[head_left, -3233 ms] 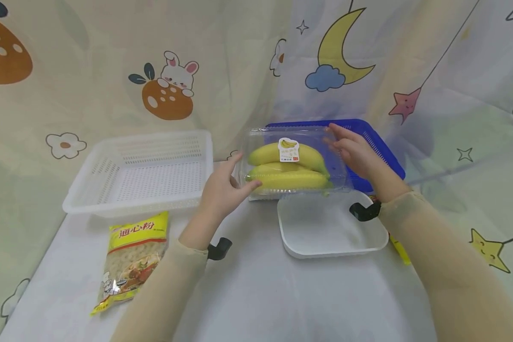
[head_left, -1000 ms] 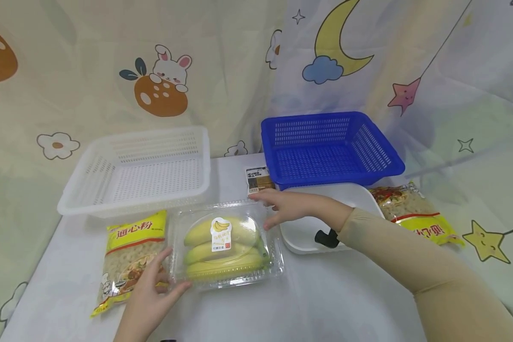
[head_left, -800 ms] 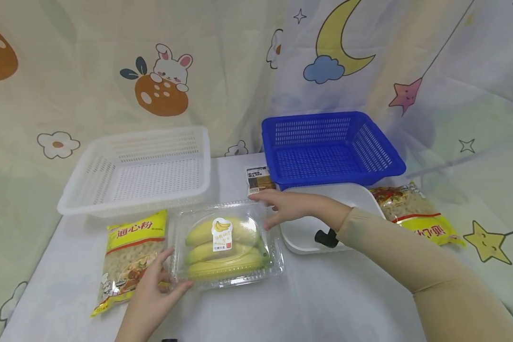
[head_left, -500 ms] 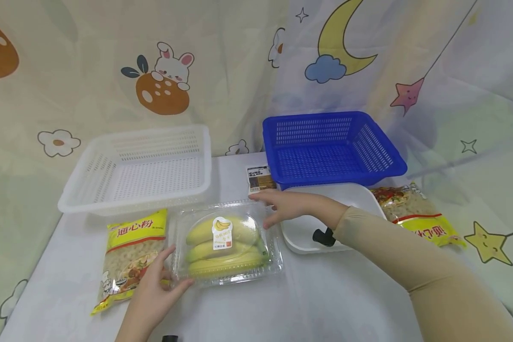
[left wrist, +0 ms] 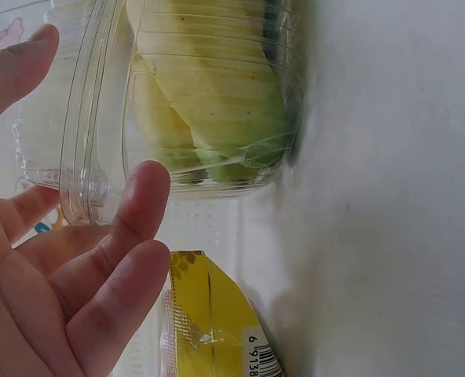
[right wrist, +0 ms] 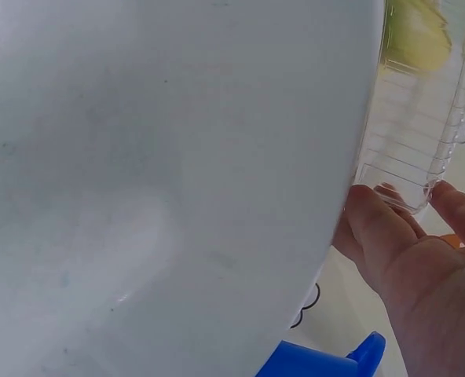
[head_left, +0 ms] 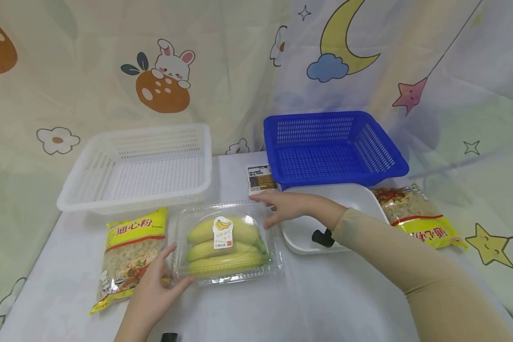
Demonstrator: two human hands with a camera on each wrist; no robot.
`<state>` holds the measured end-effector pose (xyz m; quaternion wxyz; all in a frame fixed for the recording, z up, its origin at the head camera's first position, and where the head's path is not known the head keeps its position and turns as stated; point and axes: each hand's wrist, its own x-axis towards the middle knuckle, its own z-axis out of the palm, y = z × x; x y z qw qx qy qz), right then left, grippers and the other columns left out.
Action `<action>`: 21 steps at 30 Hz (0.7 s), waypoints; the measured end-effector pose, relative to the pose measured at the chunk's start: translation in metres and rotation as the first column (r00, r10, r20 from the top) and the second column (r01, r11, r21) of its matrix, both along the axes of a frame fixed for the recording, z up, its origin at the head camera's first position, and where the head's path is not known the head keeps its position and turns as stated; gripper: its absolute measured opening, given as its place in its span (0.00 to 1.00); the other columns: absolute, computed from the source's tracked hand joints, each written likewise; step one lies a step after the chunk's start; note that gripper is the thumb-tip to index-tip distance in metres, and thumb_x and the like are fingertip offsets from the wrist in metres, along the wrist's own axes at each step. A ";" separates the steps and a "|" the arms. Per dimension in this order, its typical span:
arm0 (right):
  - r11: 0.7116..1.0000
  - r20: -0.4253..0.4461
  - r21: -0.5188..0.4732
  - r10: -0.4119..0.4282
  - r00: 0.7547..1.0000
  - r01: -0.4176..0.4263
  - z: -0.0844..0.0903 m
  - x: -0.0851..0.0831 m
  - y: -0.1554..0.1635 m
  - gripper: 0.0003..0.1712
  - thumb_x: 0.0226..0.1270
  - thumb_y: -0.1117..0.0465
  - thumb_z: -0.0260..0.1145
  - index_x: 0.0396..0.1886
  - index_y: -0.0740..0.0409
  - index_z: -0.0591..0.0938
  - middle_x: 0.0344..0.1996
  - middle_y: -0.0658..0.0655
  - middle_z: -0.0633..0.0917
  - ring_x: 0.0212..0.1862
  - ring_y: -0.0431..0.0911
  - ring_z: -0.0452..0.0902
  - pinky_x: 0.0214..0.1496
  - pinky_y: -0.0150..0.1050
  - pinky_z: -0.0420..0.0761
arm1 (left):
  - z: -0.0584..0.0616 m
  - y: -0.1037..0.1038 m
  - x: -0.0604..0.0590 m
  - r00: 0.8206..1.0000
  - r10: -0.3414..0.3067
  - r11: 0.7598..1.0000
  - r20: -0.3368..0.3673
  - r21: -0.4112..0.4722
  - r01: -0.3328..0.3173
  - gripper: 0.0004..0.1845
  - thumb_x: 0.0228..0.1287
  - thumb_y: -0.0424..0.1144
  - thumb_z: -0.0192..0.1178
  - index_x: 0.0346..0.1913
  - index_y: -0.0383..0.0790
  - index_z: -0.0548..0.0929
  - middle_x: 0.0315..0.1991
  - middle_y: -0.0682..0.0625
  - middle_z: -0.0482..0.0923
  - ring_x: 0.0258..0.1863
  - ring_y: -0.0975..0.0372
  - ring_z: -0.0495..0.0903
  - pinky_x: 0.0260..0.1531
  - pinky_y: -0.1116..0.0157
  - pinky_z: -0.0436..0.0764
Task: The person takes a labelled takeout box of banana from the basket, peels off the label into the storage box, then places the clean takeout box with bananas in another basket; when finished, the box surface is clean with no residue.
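Several bananas (head_left: 226, 263) lie inside a clear plastic clamshell box (head_left: 275, 259) with a banana label on its lid. The box sits on the white table at centre. My left hand (head_left: 154, 289) holds its left side, thumb towards the front corner; in the left wrist view the rim passes between thumb and fingers. At the far right corner, my right hand (head_left: 290, 206) holds the box, and the right wrist view has that corner between thumb and fingers. A yellow bag of macaroni (head_left: 132, 251) lies beside the left hand. Under the right forearm is a white tray (head_left: 299, 244).
A white slotted basket (head_left: 154, 175) stands at the back left and a blue one (head_left: 325, 161) at the back right. Between them lies a small brown-and-white packet (head_left: 261, 179). Another macaroni bag (head_left: 419, 216) lies right of the tray. A printed curtain (head_left: 235, 71) hangs behind.
Both hands have brought the banana box from above the tray and blue basket to the left and nearer, onto the table. Over the last second, hands and box stay nearly still.
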<state>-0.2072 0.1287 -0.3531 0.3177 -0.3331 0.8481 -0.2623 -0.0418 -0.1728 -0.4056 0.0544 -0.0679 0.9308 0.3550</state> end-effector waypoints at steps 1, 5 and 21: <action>1.000 0.001 -0.004 0.000 1.000 0.000 -0.001 0.000 0.000 0.47 0.56 0.57 0.66 0.71 0.55 0.51 0.70 0.58 0.52 0.69 0.53 0.52 0.64 0.46 0.66 | 0.000 0.000 0.000 1.000 0.002 1.000 0.002 0.002 -0.002 0.47 0.42 0.59 0.68 0.67 0.54 0.57 0.39 0.46 0.78 0.29 0.65 0.77 0.24 0.67 0.73; 1.000 0.007 -0.010 -0.007 1.000 0.007 -0.003 -0.002 0.001 0.48 0.56 0.57 0.67 0.71 0.53 0.51 0.70 0.57 0.52 0.69 0.52 0.52 0.64 0.45 0.66 | 0.001 0.000 0.000 1.000 0.006 1.000 0.004 0.003 -0.006 0.47 0.42 0.59 0.68 0.67 0.54 0.58 0.39 0.46 0.77 0.30 0.65 0.77 0.24 0.67 0.73; 0.998 -0.159 0.004 -0.056 0.986 0.057 0.009 0.009 -0.007 0.42 0.58 0.49 0.64 0.69 0.49 0.57 0.70 0.56 0.55 0.70 0.52 0.51 0.66 0.52 0.61 | 0.004 0.000 0.003 0.983 -0.049 0.996 -0.178 -0.076 0.036 0.44 0.46 0.57 0.66 0.66 0.47 0.62 0.63 0.41 0.65 0.60 0.45 0.65 0.52 0.41 0.68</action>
